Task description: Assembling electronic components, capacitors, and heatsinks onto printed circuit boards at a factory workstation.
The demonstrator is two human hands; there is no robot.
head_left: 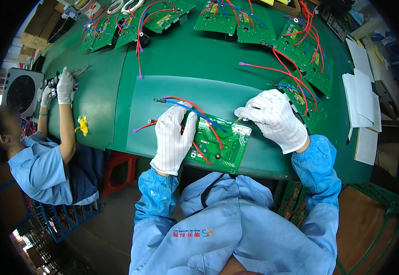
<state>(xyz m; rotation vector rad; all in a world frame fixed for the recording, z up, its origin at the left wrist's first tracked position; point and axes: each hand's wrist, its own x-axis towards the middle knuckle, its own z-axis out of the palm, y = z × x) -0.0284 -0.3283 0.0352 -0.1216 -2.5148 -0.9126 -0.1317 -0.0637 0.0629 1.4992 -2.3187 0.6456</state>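
Note:
A green circuit board (230,147) lies tilted on the bench in front of me, with red and blue wires fixed to it. My left hand (169,137), in a white striped glove, grips the board's left side. A blue wire (186,107) with a ring terminal and a red wire (200,110) pass over its fingers; another red wire end sticks out to its left. My right hand (275,118), gloved the same way, is closed in a pinch by the board's upper right corner. A tiny brass-coloured bit shows at its fingertips, too small to name.
More wired circuit boards (256,36) stand along the far edge and down the right side (307,103). White papers (362,101) hang at the right edge. At the left, a co-worker (48,160) handles small parts near a fan (23,91); a yellow item (82,126) lies between us.

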